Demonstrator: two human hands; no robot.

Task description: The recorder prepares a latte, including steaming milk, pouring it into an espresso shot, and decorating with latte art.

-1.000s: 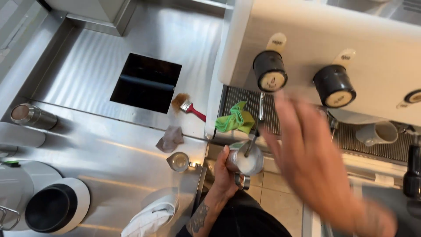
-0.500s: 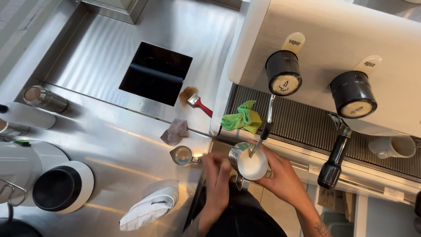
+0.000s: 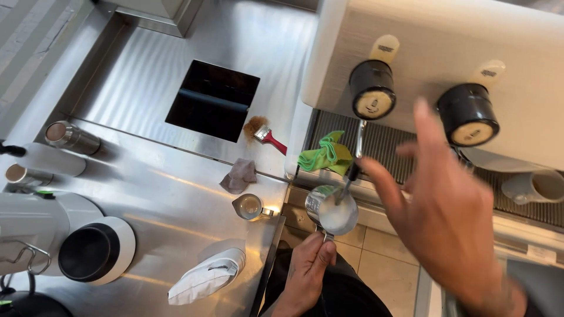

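My left hand (image 3: 308,265) grips the handle of a steel milk pitcher (image 3: 332,211) holding white milk. The thin steam wand (image 3: 351,170) of the white espresso machine (image 3: 446,64) dips into the pitcher. My right hand (image 3: 449,217) is raised and open, fingers spread, blurred, to the right of the pitcher and just below the machine's right black knob (image 3: 468,114). It holds nothing. The left black knob (image 3: 372,97) sits above the wand. A green cloth (image 3: 325,155) lies on the drip tray by the wand.
On the steel counter (image 3: 147,194) sit a small steel jug (image 3: 249,206), a grey rag (image 3: 238,176), a red-handled brush (image 3: 264,132), a folded white cloth (image 3: 202,276), a dark square opening (image 3: 212,100) and a black-and-white container (image 3: 94,251). A white cup (image 3: 537,186) rests on the drip tray.
My right hand has left the pitcher and lifted up and to the right toward the right knob. The pitcher stays under the wand in my left hand.
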